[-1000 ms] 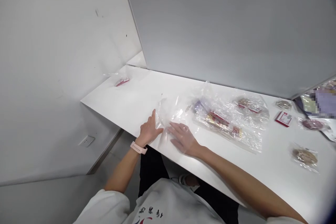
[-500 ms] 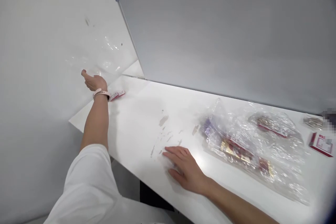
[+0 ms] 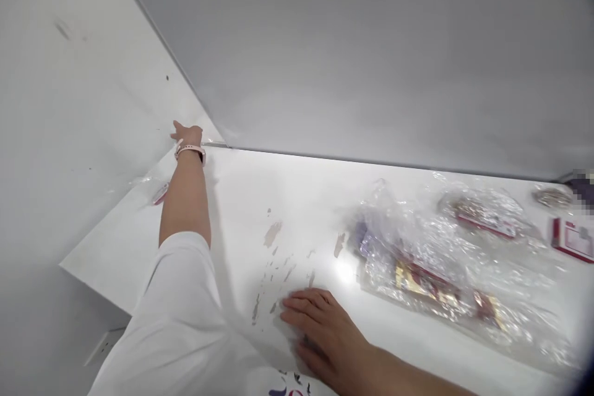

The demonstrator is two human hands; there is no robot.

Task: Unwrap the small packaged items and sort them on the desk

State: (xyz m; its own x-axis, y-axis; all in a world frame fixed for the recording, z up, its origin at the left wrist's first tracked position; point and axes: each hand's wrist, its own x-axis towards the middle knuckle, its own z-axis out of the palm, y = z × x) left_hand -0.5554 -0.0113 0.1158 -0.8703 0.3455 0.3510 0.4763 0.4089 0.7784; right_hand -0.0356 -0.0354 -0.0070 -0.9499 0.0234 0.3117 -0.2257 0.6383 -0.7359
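My left hand (image 3: 186, 133), above a pink wristband (image 3: 191, 150), reaches to the far left corner of the table. Its visible fingers are spread; the rest are hidden behind the hand. Faint glints of a clear plastic sheet or bag (image 3: 142, 180) show near it and along the table's left edge. A small red-and-white box (image 3: 160, 193) lies beside my left forearm, partly covered by it. My right hand (image 3: 320, 328) rests palm down on the white table (image 3: 288, 198), fingers stretched out and holding nothing, next to some worn patches.
On the right lie clear plastic bags (image 3: 417, 253) with gold, red and purple packages inside. Beyond them are a red-and-white box (image 3: 574, 240) and a small wrapped item (image 3: 552, 196). A grey panel (image 3: 371, 62) stands along the back; a white wall (image 3: 55, 136) borders the left.
My left hand has moved right and forward to the table's back corner, and the clear plastic has sunk from the air. My right hand stays on the table. The view has shifted.
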